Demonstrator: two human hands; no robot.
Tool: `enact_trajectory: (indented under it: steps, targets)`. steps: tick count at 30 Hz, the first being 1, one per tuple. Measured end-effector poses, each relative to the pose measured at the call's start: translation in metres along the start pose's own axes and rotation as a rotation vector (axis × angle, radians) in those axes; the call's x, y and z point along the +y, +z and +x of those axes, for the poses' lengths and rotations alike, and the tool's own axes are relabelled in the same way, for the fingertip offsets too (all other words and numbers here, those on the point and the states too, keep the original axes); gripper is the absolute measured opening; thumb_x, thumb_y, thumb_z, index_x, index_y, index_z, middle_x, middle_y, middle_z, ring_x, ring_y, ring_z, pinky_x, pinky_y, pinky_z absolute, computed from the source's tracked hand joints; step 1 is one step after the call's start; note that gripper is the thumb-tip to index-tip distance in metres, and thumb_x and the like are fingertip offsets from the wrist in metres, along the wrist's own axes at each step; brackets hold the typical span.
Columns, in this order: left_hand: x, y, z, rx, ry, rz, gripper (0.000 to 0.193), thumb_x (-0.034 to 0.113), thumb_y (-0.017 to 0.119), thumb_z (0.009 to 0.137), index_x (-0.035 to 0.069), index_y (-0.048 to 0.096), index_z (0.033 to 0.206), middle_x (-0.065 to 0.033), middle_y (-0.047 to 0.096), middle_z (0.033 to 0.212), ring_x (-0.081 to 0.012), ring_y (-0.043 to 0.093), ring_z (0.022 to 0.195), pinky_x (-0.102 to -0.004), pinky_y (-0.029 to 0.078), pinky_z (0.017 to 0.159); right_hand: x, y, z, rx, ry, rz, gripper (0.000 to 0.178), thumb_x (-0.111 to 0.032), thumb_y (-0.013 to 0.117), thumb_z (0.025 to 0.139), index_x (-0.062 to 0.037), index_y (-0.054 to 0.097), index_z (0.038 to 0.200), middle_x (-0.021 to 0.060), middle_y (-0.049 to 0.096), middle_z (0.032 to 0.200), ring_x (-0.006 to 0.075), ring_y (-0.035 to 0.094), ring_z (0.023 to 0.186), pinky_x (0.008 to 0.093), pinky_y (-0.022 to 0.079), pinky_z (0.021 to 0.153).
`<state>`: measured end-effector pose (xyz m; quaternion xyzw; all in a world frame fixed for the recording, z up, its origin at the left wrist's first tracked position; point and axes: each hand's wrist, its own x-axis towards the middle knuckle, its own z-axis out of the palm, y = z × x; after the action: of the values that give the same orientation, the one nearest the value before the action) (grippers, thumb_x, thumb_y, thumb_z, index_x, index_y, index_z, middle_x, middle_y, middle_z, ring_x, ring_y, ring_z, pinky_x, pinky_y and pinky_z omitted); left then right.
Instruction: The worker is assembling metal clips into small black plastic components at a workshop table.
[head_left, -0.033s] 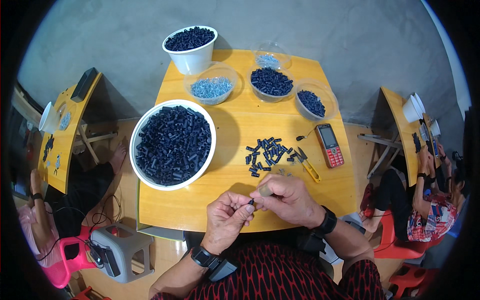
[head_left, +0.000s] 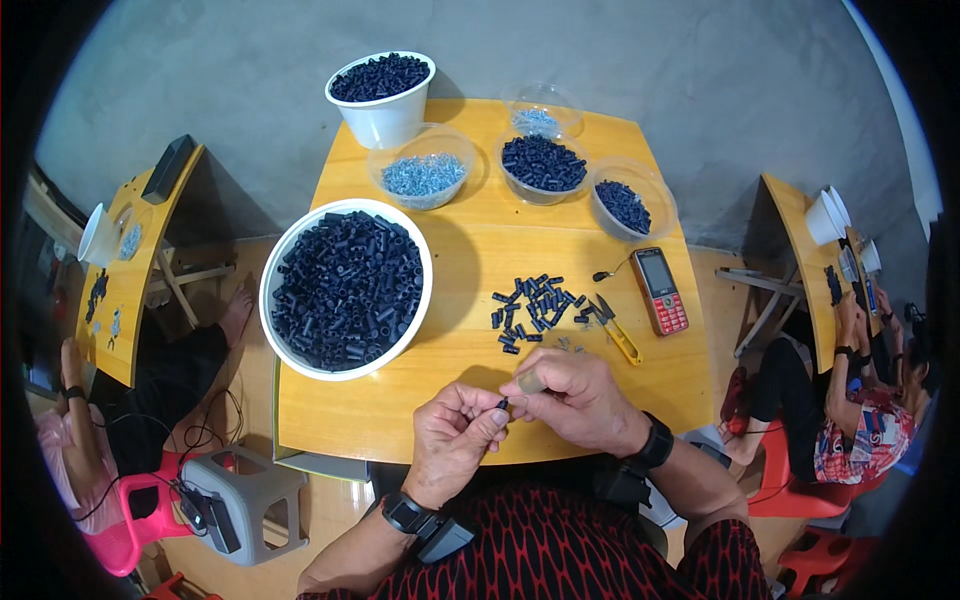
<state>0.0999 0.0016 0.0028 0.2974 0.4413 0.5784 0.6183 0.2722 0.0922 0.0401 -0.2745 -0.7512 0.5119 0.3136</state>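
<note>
The small, dark, plastic-looking piece (head_left: 502,404) was at the person's fingertips, above the near part of the yellow wooden table (head_left: 465,310). Its visible end sat beside the right hand's fingertips, toward the right; the fingers covered so much of it that its long axis could not be told. In the loose pile of short, black, tubular pieces (head_left: 540,308) beyond the hands, the long axes lay in many directions.

The table's near edge curved beneath the wrists. Bare wood lay to the left of the hands and in a strip between the pile and the large, round, white bucket (head_left: 345,373) full of dark pieces. On the right, room was tighter: a yellow-handled cutting tool (head_left: 628,345) lay aslant near the right hand's knuckles, with a red-and-black keypad phone (head_left: 662,292) just beyond it.

The left hand (head_left: 455,435) pinched the small piece between thumb and index finger, its forearm slanting up and rightward. The right hand (head_left: 580,400) reached in from the other side, its fingers bent, an olive-tan cover (head_left: 530,382) on one finger and the thumb below. Its fingertips were close against the piece, but whether they gripped anything could not be told.
</note>
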Motion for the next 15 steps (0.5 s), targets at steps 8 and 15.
enact_trajectory:
  steps: [8,15]
  targets:
    - [0.002,0.001,-0.006,0.021,0.009,0.003,0.011,0.005,0.070,0.094,-0.001,0.062,0.099,-0.0098,0.070,0.083,-0.0096,0.062,0.062,-0.0214,0.051,0.055,-0.010,0.004,-0.003,-0.074,-0.082,-0.180,0.004,-0.004,0.069,0.090,-0.0021,0.066,0.089,0.0101,0.060,0.080,0.0262,0.063,0.071,0.0344,0.049,0.061]
    - [0.001,-0.002,0.000,-0.024,-0.007,-0.053,0.011,0.004,0.070,0.093,-0.001,0.063,0.100,-0.0105,0.071,0.085,-0.0116,0.065,0.066,-0.0235,0.054,0.057,0.005,-0.006,-0.006,-0.086,-0.008,0.068,0.023,-0.005,0.072,0.090,0.0011,0.069,0.113,0.0081,0.066,0.084,0.0163,0.065,0.072,0.0258,0.049,0.062]
